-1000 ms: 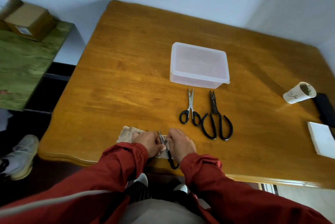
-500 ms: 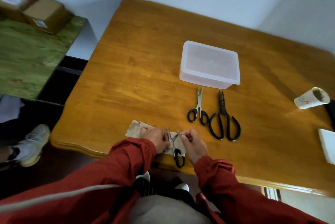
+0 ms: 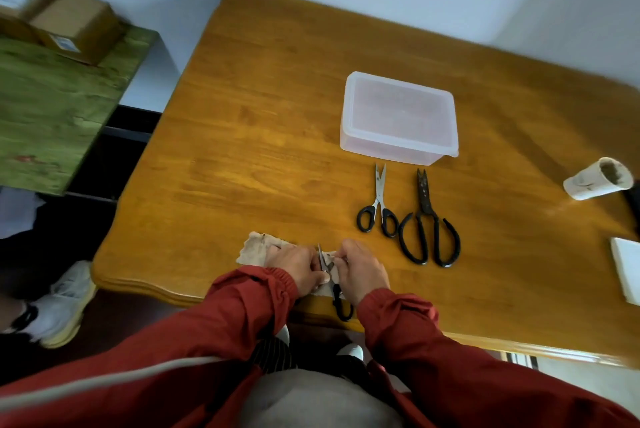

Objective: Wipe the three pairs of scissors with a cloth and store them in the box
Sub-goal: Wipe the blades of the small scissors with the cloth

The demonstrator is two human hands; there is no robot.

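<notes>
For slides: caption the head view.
Left hand, right hand hold small scissors on cloth; silver scissors, black shears beside plastic box.

- Rust-red jacket: the left sleeve and right sleeve end in gathered elastic cuffs just behind the fingers.
- A pale stripe runs along the left sleeve, well back from the fingers.
- Nearer the body than the fingers: grey top, dark pinstriped trousers, white shoe tip.

Small scissors on cloth; others near box

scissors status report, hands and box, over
Left hand pinches cloth on small scissors, right hand grips them. Silver scissors, black scissors lie before box. Lid looks on.
</notes>
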